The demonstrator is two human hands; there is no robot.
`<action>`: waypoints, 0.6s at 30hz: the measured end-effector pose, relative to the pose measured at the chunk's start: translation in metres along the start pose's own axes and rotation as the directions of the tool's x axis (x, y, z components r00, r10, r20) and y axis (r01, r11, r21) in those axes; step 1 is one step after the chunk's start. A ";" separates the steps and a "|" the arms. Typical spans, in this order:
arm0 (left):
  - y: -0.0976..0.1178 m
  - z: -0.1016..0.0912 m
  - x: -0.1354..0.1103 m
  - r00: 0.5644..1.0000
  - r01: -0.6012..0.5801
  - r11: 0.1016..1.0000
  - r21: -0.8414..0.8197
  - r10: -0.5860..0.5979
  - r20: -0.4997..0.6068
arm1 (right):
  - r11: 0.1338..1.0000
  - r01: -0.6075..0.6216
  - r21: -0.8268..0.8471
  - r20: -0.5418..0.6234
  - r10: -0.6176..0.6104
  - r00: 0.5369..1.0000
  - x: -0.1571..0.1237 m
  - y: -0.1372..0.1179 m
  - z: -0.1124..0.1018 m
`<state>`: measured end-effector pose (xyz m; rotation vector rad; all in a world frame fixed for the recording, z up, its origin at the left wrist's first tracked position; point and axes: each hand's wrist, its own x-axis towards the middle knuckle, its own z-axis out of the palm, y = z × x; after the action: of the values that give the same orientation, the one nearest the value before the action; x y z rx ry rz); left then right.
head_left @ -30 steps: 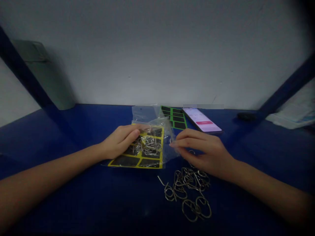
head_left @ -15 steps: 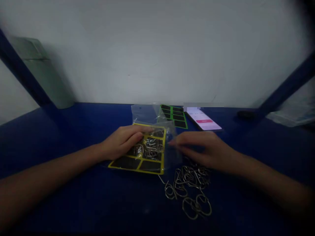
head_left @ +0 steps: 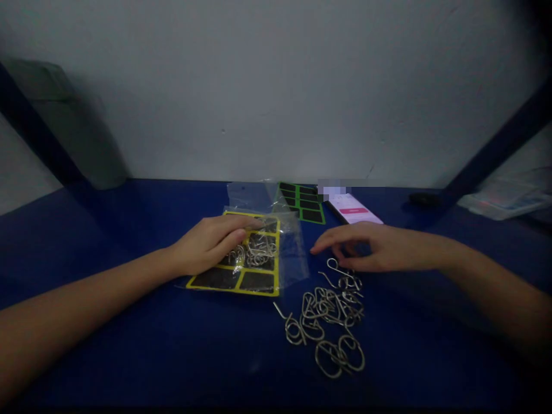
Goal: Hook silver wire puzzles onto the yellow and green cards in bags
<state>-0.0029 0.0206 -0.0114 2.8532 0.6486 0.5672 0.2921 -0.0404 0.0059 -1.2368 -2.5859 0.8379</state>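
My left hand (head_left: 209, 244) lies on a clear plastic bag (head_left: 293, 253), pressing it against a yellow-bordered black card (head_left: 215, 279). Bent wire puzzle pieces (head_left: 259, 253) show through the plastic beside my fingers. My right hand (head_left: 371, 247) hovers with curled fingers just above a loose heap of bent metal wire puzzle pieces (head_left: 328, 322), holding nothing. Its fingertips are close to the heap's top loop, and I cannot tell if they touch it.
Behind the bag lie a green-bordered black card (head_left: 299, 202) and a smartphone (head_left: 351, 208) with a lit screen. All this stands on a blue table (head_left: 107, 322). A grey-green cylinder (head_left: 73, 126), a dark object (head_left: 425, 199) and a plastic packet (head_left: 502, 201) are at the back.
My right hand has moved right, away from the bag, and now sits over the wire heap. My left hand stays on the bag.
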 end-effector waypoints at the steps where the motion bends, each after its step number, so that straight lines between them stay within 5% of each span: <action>1: 0.000 0.000 0.000 1.000 -0.006 1.000 0.000 0.006 -0.004 | 1.000 -0.013 0.025 0.023 0.013 1.000 0.000 -0.001 0.000; 12: -0.002 0.000 0.000 1.000 -0.016 1.000 0.006 0.016 -0.013 | 0.993 -0.018 0.118 -0.095 0.030 0.995 0.011 -0.010 0.014; 18: -0.002 0.001 0.000 1.000 -0.021 1.000 0.003 0.021 -0.017 | 0.993 -0.025 0.118 -0.024 0.028 0.999 0.009 -0.012 0.016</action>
<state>-0.0034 0.0219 -0.0126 2.8641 0.6241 0.5955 0.2722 -0.0463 -0.0015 -1.2421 -2.4664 0.9579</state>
